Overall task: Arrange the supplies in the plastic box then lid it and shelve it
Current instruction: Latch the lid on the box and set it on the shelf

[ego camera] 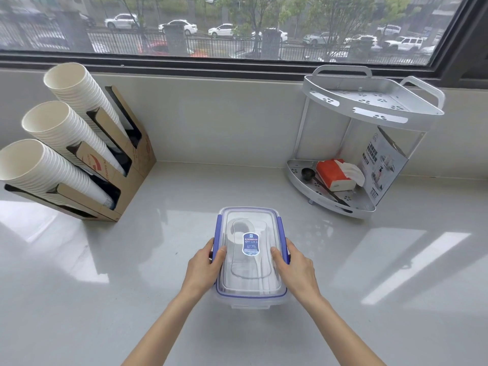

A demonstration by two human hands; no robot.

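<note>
A clear plastic box with a clear lid and blue side clips stands on the counter in front of me. The lid lies on the box and carries a blue oval sticker. Through the lid I see white supplies, one like a roll of tape and some long pieces. My left hand grips the box's left side over the blue clip, thumb on the lid. My right hand grips the right side the same way.
A white two-tier corner shelf stands at the back right; its lower tier holds an orange tissue pack, a black scoop and a printed card. A cardboard holder with three stacks of paper cups stands left. A window runs behind.
</note>
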